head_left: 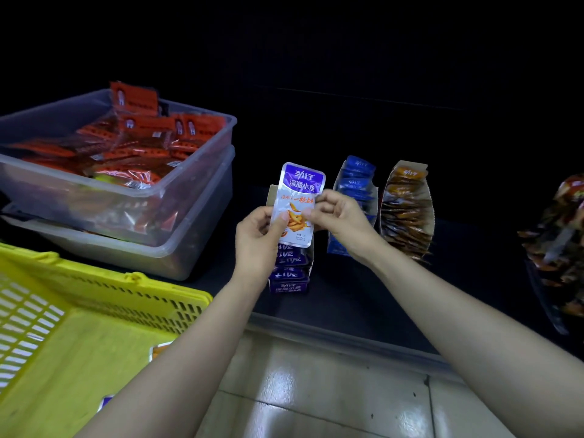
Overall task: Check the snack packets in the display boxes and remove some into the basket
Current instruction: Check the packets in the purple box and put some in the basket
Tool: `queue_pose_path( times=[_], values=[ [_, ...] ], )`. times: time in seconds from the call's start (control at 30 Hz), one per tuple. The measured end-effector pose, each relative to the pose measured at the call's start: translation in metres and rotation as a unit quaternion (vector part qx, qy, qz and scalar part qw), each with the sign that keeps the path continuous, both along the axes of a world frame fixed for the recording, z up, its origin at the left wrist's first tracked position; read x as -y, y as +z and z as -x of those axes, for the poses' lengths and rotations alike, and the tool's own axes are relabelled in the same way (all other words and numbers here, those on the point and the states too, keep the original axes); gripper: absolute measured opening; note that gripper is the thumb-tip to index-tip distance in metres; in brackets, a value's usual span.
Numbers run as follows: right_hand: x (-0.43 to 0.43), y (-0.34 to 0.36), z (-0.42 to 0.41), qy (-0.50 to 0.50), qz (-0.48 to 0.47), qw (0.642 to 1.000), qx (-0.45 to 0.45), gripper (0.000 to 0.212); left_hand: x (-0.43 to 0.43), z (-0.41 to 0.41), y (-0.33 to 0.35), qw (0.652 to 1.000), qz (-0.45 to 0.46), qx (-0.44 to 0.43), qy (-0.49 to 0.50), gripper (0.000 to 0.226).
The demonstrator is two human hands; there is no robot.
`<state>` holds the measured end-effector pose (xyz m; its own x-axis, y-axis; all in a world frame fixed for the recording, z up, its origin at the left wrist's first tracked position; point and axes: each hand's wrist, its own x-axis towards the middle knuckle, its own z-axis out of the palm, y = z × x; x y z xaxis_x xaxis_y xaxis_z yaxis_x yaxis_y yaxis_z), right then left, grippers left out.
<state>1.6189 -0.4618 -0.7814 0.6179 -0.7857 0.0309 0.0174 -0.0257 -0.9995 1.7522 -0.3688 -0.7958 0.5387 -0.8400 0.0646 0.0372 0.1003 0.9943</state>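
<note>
While we hold the purple packet [298,197] up between both hands, the nearest risk is the transfer. The yellow basket [104,298] sits low on the left, and the left forearm crosses its corner. A careless toss could hit the rim and land on the floor tiles [316,390].

Grip: the left hand [257,235] pinches the packet's left edge with the thumb on the front. The right hand [335,216] pinches the right edge with curled fingers. The foil looks slick, so we expect a slip when one hand lets go.

The packet hangs just above its purple display box [289,273], and the left wrist is close to that box. It looks like light card, so a nudge could tip it or spill the row. The blue display box [354,197] sits right behind the right hand and could be bumped the same way. The orange display box [406,210] is further clear.

Hard to make out:
- The left forearm covers most of the basket contents; only two packet corners show.
- The small print at the packet's bottom is unreadable and its back is unseen, so we can't judge the check.
- Our hands hide the middle of the purple box.
- The lower of the stacked clear tubs [189,172] is mostly hidden.
- The dark packet pile [559,241] is cut off at the right edge.
- The back of the shelf is black.
</note>
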Motion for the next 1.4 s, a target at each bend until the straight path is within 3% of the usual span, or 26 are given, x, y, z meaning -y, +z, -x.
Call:
queue_pose_path(
  times=[0.17, 0.43, 0.6, 0.8, 1.07, 1.23, 1.3, 1.4],
  values=[
    [-0.004, -0.001, -0.003, -0.063, 0.086, 0.993, -0.042, 0.017, -0.002, -0.002, -0.007, 0.996, 0.009, 0.077, 0.044, 0.023],
    [-0.008, -0.003, -0.003, 0.017, 0.186, 0.981, -0.050, 0.024, -0.005, 0.005, 0.003, 0.996, 0.063, 0.005, -0.065, 0.023],
    [-0.003, 0.001, -0.002, -0.072, 0.188, 0.978, -0.053, 0.022, -0.006, 0.003, 0.002, 0.998, 0.040, -0.025, -0.046, 0.021],
    [0.000, 0.006, 0.000, -0.044, 0.050, 0.998, -0.015, 0.010, -0.006, 0.002, 0.004, 0.996, 0.060, -0.043, -0.044, 0.023],
    [0.001, 0.004, -0.001, -0.104, 0.012, 0.994, 0.016, 0.010, -0.010, 0.000, -0.007, 0.996, -0.037, -0.039, -0.066, 0.015],
    [0.000, -0.002, -0.004, -0.147, 0.061, 0.987, -0.022, 0.023, -0.008, -0.003, -0.009, 0.998, -0.034, 0.043, 0.017, 0.015],
    [-0.003, 0.000, -0.006, -0.110, 0.042, 0.993, -0.017, 0.016, -0.009, -0.003, -0.011, 0.993, -0.030, 0.108, 0.041, 0.018],
    [-0.009, 0.003, -0.009, -0.043, -0.003, 0.999, 0.016, 0.033, -0.012, -0.003, -0.013, 0.976, -0.025, 0.211, 0.055, 0.024]
  ],
)
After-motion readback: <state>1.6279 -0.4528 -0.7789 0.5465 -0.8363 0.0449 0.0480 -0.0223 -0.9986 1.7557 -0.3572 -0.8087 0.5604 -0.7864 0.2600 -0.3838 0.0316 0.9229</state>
